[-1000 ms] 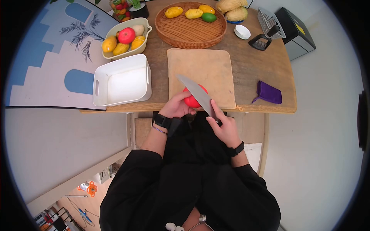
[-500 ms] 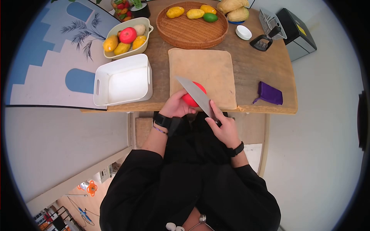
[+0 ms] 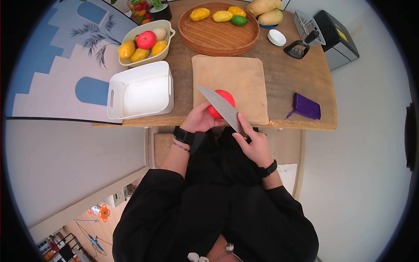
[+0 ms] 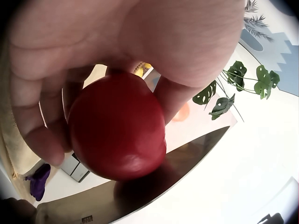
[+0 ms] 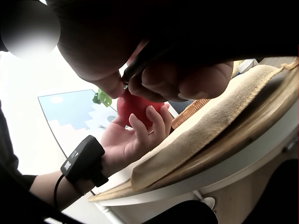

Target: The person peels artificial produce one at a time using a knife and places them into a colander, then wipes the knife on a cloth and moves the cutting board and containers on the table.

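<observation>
My left hand [image 3: 199, 120] holds a round red fruit [image 3: 224, 98] over the near edge of a tan mat [image 3: 233, 72]. In the left wrist view the fingers and thumb curl round the fruit [image 4: 117, 126]. The knife's blade [image 3: 220, 105] lies across the fruit, its tip toward the upper left. My right hand [image 3: 255, 146] grips the knife's handle, the index finger along the blade. The right wrist view shows the right hand's curled fingers [image 5: 163, 79], with the fruit [image 5: 135, 109] in the left hand [image 5: 135, 140] beyond.
A white bin [image 3: 167, 94] stands left of the mat, with a cream fruit basket [image 3: 171, 32] behind it. Beyond the mat lies a round wicker tray [image 3: 218, 37] holding several fruits. On the right are a purple pouch [image 3: 306, 106], a white bowl [image 3: 276, 37] and a black-handled tool [image 3: 297, 50].
The red fruit has shifted and turned slightly in my left hand, whose fingers have moved a little under it. The knife stays across it, almost in place in my right hand.
</observation>
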The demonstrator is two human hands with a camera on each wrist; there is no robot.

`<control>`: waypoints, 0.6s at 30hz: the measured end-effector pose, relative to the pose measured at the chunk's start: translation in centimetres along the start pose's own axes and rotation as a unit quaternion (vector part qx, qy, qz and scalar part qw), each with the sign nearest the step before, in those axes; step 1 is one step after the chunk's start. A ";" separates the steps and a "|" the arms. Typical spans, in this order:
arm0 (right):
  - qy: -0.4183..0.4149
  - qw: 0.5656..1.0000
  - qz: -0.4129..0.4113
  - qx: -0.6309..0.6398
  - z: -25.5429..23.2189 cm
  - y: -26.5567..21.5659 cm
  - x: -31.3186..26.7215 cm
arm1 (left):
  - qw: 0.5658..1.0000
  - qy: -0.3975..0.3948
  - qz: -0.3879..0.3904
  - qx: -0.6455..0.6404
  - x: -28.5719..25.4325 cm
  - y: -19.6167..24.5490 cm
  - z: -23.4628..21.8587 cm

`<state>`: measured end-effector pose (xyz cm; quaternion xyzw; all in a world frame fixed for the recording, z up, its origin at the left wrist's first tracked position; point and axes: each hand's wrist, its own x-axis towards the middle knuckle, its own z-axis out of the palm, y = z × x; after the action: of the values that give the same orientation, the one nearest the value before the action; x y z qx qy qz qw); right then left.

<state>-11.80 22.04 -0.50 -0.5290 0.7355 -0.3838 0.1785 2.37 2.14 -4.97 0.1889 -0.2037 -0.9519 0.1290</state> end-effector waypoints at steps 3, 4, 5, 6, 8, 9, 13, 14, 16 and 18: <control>-0.007 1.000 0.007 -0.012 0.1 0.1 -0.1 | 0.999 -0.037 -0.001 -0.005 -0.2 0.1 0.4; -0.003 1.000 0.000 -0.008 0.1 0.0 -0.1 | 1.000 -0.024 -0.003 -0.009 -0.3 0.0 0.8; 0.001 1.000 -0.008 -0.004 0.1 -0.1 -0.1 | 1.000 -0.011 -0.005 -0.014 -0.4 0.1 1.2; 0.002 1.000 -0.010 -0.005 0.0 -0.1 0.0 | 1.000 -0.012 -0.004 -0.013 -0.3 0.2 1.1; -0.001 1.000 -0.009 -0.012 0.0 -0.2 0.0 | 0.999 -0.034 -0.009 -0.027 -0.1 -0.1 0.1; -0.001 1.000 -0.007 -0.012 0.0 -0.1 -0.1 | 0.999 -0.033 -0.010 -0.027 0.2 -0.4 -0.9; -0.002 1.000 -0.005 -0.011 0.1 0.1 -0.1 | 0.997 -0.065 -0.001 -0.048 0.7 -0.5 -1.7; 0.009 1.000 -0.015 -0.003 0.2 0.1 -0.1 | 1.000 -0.006 0.002 -0.020 0.5 -0.5 -1.4; 0.002 1.000 -0.003 -0.010 0.2 0.1 -0.3 | 0.998 -0.044 -0.012 -0.050 0.6 -0.5 -2.4; -0.003 1.000 0.008 -0.018 0.2 0.0 -0.4 | 0.993 -0.084 -0.027 -0.078 0.3 -0.3 -1.5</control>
<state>-11.59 22.33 -0.69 -0.5274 0.7459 -0.3677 0.1742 2.68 1.79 -6.43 0.1028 -0.1334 -0.9806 0.1001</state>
